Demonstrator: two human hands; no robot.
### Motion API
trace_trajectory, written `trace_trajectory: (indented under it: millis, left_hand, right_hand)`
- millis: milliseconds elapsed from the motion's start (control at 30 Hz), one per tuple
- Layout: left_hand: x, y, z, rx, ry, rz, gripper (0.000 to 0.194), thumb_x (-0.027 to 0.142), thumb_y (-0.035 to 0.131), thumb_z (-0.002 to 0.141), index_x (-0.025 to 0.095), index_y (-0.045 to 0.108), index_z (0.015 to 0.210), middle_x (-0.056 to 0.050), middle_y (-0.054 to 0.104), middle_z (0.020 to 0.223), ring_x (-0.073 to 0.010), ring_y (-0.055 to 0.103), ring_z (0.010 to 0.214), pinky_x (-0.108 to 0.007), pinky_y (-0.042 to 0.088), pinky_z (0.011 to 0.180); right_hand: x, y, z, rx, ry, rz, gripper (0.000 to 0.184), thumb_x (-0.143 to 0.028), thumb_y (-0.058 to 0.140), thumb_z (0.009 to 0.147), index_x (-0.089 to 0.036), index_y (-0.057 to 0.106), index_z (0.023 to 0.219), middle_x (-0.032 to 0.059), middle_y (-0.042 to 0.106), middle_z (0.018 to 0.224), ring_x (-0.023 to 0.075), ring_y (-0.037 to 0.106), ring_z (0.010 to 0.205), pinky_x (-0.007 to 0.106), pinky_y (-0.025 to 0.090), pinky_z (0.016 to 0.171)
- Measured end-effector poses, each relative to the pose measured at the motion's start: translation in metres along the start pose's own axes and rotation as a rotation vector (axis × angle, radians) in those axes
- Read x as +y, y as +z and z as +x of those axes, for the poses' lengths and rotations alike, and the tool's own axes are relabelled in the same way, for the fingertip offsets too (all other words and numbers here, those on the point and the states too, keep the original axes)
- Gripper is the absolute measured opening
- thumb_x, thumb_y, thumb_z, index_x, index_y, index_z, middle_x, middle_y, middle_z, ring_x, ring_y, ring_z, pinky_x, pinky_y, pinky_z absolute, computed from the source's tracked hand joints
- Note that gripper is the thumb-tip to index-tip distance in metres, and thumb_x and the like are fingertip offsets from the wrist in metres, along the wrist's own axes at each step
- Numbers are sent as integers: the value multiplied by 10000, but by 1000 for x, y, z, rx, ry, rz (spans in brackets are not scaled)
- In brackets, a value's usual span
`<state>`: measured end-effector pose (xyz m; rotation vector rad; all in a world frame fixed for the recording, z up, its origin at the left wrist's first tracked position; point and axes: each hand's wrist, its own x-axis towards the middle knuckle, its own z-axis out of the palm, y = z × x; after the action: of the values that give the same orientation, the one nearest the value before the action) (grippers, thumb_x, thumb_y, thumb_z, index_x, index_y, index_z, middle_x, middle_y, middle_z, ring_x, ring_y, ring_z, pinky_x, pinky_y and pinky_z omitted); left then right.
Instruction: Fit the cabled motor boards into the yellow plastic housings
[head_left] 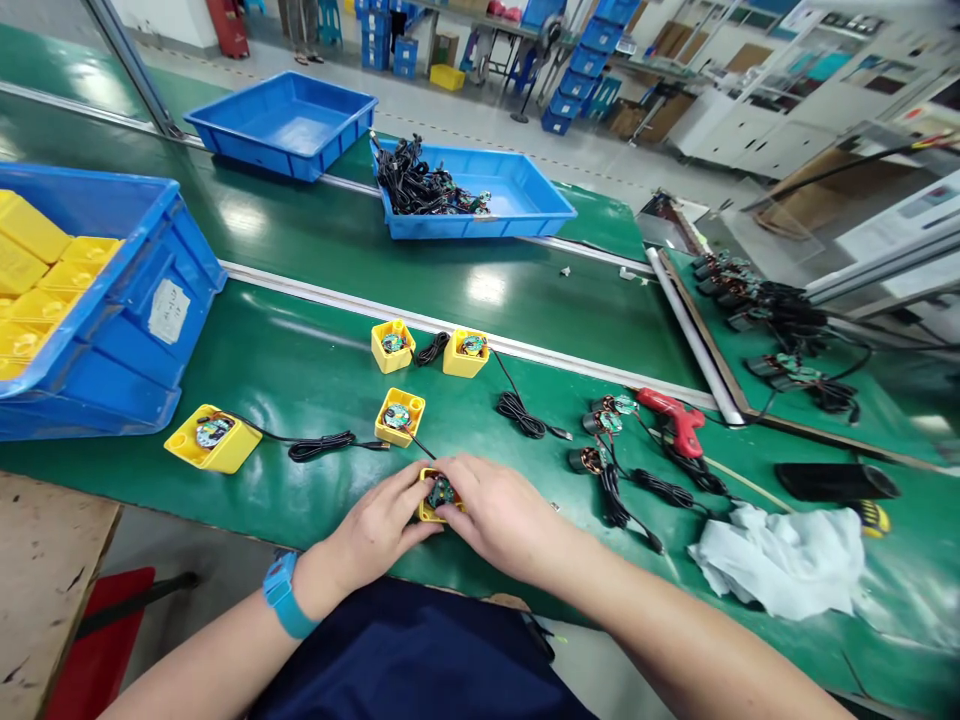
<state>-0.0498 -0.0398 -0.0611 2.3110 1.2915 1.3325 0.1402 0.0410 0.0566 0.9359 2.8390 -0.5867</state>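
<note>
my left hand [379,518] and right hand [501,520] are half closed, gripping the yellow plastic housing [427,514] at lower centre of the frame, its circuit board [441,492] on top, and uneven pressure could tilt the board or drop the housing onto the bench [315,345].

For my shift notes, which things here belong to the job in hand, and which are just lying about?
In the job: left hand, right hand, yellow plastic housing, circuit board, nearby yellow housings.

Lying about: red glue gun, crumpled white cloth, blue plastic tray.
</note>
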Motion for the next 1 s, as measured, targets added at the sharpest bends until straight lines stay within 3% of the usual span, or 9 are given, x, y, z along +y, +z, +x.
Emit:
trace_trajectory:
  millis: [167,300,633,833,1000]
  left_hand:
    - [-3,-1,1,-31,67,77,643,232,680,980,119,415,1554,-252,642,1394,-311,670,1296,-429,635,1030]
    - [-1,-7,11,-83,72,92,606,220,696,966,119,457,1513,-230,659,1345,-304,697,1237,-414,640,1022]
    - [6,-20,27,-246,22,98,435,243,656,988,168,521,1395,-181,665,1237,-292,712,1128,-436,660,936]
    - [2,-19,28,-219,66,106,425,287,666,987,165,544,1375,-188,680,1225,-295,715,1125,-426,660,919]
    - [2,-16,24,-179,63,132,521,295,693,973,155,511,1441,-187,697,1236,-293,721,1130,-422,654,946]
  right_hand:
    - [5,27,-9,207,-9,63,102,-189,650,992,-141,709,1060,113,699,1045,257,680,965,394,582,852]
    - [3,35,-10,282,40,105,139,-182,666,983,-161,728,1105,102,707,1076,245,679,980,379,584,855]
    - [-3,29,-7,285,81,102,85,-145,678,959,-144,758,988,84,695,979,230,594,907,364,545,850]
    - [-4,25,-3,237,160,127,77,-131,722,925,-170,772,881,70,675,958,227,556,903,342,493,781]
    - [-3,24,-4,261,129,198,93,-91,687,935,-144,758,962,76,687,969,223,548,916,359,494,853]
